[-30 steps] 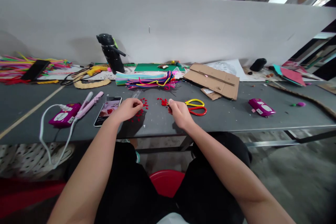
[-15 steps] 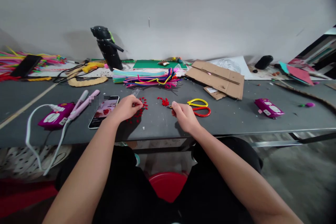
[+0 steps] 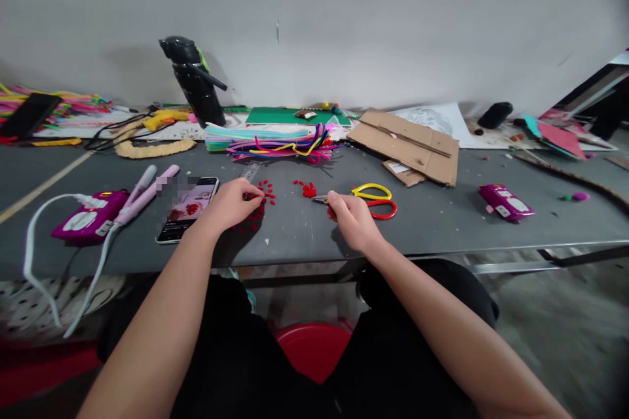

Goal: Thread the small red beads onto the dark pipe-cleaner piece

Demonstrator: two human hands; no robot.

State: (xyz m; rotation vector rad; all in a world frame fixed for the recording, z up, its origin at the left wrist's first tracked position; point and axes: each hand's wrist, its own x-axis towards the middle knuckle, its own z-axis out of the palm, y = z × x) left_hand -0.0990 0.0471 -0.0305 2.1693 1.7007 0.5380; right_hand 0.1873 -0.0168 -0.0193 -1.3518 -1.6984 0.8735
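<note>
My left hand (image 3: 238,201) is over the left group of small red pieces (image 3: 266,192), its fingertips pinched together; whatever they may hold is too small to make out. My right hand (image 3: 352,215) is closed around the pivot area of the scissors (image 3: 372,192), which have one yellow and one red handle loop. Their metal tips point left, just beside a small cluster of red pieces (image 3: 309,190). A phone (image 3: 189,209) showing a picture lies left of my left hand. Behind the hands is a bundle of coloured pipe cleaners (image 3: 275,144).
Flat cardboard (image 3: 407,144) lies behind my right hand. A black bottle (image 3: 196,85) stands by the wall. Purple packs (image 3: 93,215) lie at left and right (image 3: 506,203), the left one beside a pink tool (image 3: 147,195) and white cable. A transparent ruler (image 3: 251,172) lies behind my left hand.
The view has shifted slightly. My right hand and the scissors have moved a little right, away from the red cluster. My left hand remains pinched over the left red pieces.
</note>
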